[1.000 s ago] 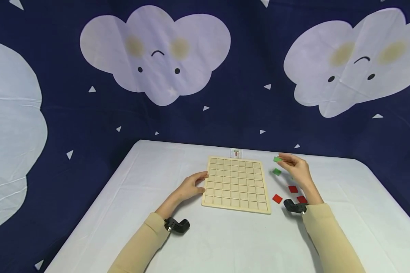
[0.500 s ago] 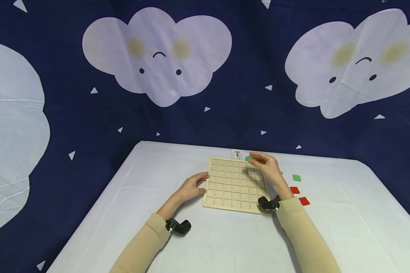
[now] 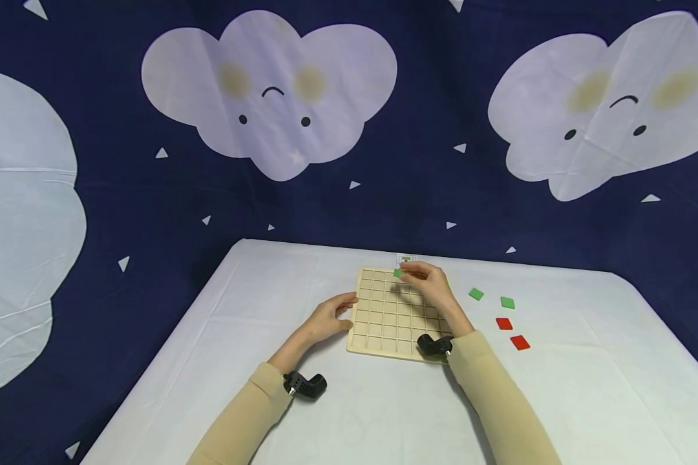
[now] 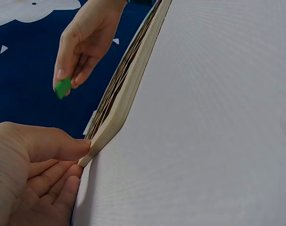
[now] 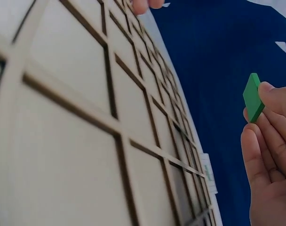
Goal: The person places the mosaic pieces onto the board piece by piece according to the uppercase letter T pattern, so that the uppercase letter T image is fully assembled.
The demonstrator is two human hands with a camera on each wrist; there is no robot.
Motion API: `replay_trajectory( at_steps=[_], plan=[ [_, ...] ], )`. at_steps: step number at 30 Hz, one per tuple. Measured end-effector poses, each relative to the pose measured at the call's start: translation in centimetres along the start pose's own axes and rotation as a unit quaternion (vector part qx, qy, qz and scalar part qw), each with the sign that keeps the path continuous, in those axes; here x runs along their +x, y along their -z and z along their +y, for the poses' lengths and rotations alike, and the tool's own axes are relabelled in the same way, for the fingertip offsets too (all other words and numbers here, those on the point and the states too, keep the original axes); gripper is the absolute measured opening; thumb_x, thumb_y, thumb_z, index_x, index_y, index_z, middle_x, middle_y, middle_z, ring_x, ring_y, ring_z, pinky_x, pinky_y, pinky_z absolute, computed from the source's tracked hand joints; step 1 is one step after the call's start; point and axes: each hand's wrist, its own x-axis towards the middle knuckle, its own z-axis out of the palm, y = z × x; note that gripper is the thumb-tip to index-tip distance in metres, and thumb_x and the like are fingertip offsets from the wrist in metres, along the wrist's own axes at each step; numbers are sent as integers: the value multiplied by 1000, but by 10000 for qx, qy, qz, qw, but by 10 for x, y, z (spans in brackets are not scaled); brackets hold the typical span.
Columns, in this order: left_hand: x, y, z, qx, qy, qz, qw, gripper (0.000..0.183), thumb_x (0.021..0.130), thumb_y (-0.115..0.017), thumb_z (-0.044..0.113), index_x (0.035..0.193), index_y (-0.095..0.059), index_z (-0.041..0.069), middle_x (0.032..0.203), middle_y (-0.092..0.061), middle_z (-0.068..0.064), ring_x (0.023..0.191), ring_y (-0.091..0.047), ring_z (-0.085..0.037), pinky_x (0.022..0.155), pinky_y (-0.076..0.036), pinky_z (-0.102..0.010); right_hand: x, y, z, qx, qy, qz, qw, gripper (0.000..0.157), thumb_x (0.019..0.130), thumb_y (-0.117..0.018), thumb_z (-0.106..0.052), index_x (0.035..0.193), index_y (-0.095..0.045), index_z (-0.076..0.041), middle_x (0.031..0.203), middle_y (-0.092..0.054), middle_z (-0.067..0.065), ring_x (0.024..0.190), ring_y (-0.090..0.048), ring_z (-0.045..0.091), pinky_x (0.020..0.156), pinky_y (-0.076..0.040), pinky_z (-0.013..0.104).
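My right hand pinches a small green square tile between thumb and fingertips, above the far rows of a wooden grid board. In the right wrist view, the tile stands on edge in the fingers, apart from the board's ridged surface. My left hand rests against the board's left edge, its thumb and fingers spread a little apart. The left wrist view shows that thumb touching the pale wooden rim. The right forearm hides part of the board's right side.
Two green tiles and two red tiles lie on the white tablecloth right of the board. Behind the board is a small printed grid card, partly covered by the right hand. A dark blue cloud-patterned cloth hangs behind the table.
My right hand has carried the green tile leftward, from beside the loose tiles to over the board's far side. My left hand has stayed at the board's left edge.
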Motion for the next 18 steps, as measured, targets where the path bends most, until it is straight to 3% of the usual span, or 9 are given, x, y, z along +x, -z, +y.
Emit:
replay_trajectory(
  at_steps=[7,18],
  plan=[
    [0,-1,2,90,95,-85,9999,65,77,-63,-13,138,-39,-9,133,-50,-20,124,-47,-28,106,-38,-30,15,-11,35,-219,-177,-16,9996,39,87,-69,-16,121,-62,1,116,-63,14,98,-61,26,83,-54,30],
    [0,1,0,110,131,-77,9998,65,79,-63,-11,139,-40,-7,134,-50,-18,124,-47,-25,105,-38,-27,13,-17,49,-605,-136,-176,9979,34,88,-67,-14,119,-64,-1,115,-64,12,98,-61,26,84,-54,36]
  ],
)
